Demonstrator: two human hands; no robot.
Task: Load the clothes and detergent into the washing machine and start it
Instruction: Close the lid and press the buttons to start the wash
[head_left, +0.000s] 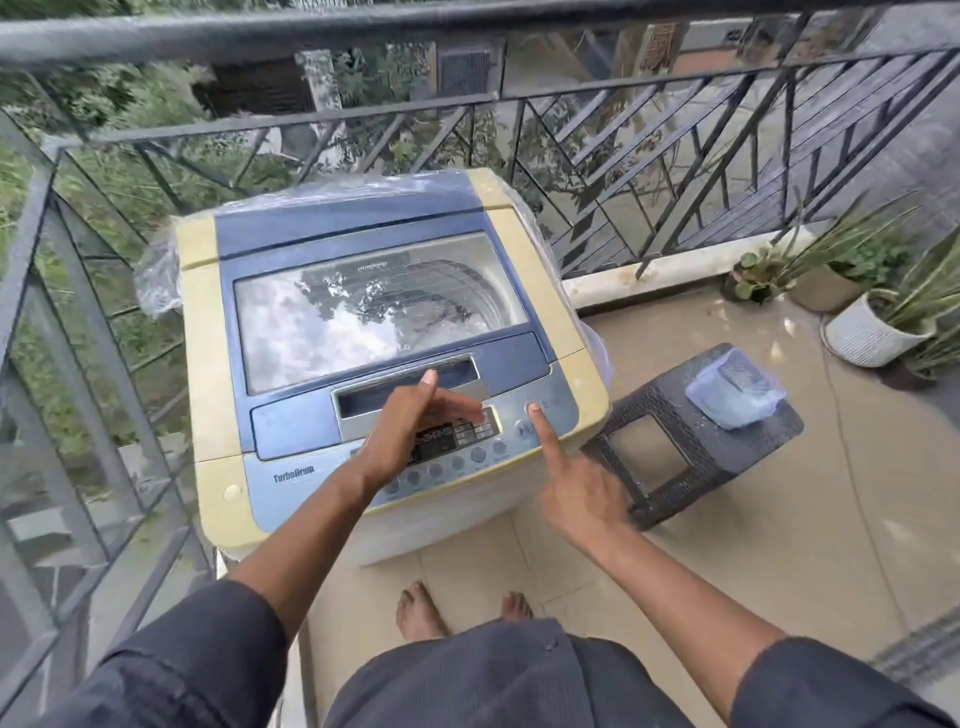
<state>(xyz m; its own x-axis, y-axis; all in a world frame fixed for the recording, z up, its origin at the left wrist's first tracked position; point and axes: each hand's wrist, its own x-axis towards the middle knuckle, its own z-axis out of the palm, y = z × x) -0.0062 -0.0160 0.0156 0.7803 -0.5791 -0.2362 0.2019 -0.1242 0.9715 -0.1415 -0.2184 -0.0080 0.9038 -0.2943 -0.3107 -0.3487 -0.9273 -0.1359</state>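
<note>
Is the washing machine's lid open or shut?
Shut. The lid lies flat on the washing machine, and its window shows the drum beneath. The right hand points a finger at a button.

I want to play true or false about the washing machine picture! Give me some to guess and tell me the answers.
1. The washing machine lid is closed. True.
2. The right hand has its pointing finger on a button at the panel's right end. True.
3. The left hand grips a shirt. False: it holds nothing, fingers loose over the panel.
4. The blue container sits on the washing machine. False: it is on the dark stool beside it.
5. Potted plants stand on the floor at the right. True.
</note>
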